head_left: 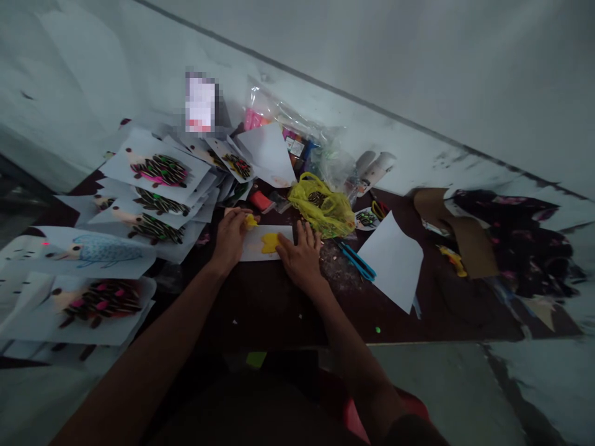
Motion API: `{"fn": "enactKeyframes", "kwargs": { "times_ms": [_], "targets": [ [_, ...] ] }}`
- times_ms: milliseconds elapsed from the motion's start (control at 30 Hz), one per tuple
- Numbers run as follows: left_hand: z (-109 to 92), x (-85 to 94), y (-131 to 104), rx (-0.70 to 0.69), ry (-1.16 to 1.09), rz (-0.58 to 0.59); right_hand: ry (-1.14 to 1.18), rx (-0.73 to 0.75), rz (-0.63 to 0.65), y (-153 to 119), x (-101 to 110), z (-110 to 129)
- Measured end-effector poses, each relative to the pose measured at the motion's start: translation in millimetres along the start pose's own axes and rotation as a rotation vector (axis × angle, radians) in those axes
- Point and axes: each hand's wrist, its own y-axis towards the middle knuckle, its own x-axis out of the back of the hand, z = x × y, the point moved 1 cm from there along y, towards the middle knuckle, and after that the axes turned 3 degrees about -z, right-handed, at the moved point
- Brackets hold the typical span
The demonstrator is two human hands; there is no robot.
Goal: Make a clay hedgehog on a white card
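Pinches yellow lump between fingers of left hand by upper left of white paper, seemingly for control, and rests right hand, fingers loosely spread, against yellow patch near frame centre, likely steadying it on counter.

Dark table crowded with paper and craft things

Stacked hedgehog pictures cover its left side. In the middle lie a small white sheet, a red block and a yellow plastic bag, with a clear bag behind. A blue-handled tool sits beside a large blank sheet. Farther right are a yellow tool, brown card and dark patterned cloth
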Motion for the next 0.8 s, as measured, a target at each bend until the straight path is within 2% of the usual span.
{"fn": "enactKeyframes", "kwargs": {
  "times_ms": [100, 200, 367, 500, 667, 800],
  "targets": [
    [-2.0, -1.9, -1.6, -0.013, -0.045, -0.05, 0.025, -0.021, -0.039, 0.9, 0.8, -0.9],
    [-4.7, -5.5, -4.0, -0.016, -0.043, -0.042, 0.104, -0.023, -0.117, 3.0, 6.5, -2.3],
    [-12.7, -10.7, -11.4, -0.031, 0.004, 0.029, 0.404, 0.037, -0.163, 13.2, 16.8, 7.8],
    [-18.0, -12.2, -17.9, -0.051, 0.041, 0.105, 0.549, 0.006, -0.185, 25.0, 14.7, 24.9],
    [-17.3, -12.2, -19.5, -0.057, 0.073, 0.137, 0.564, -0.029, -0.15, 35.3, 8.3, 34.2],
    [-18.6, -12.0, -17.6, -0.077, 0.106, 0.163, 0.529, 0.008, -0.16, 38.3, 13.5, 32.7]
  ]
}}
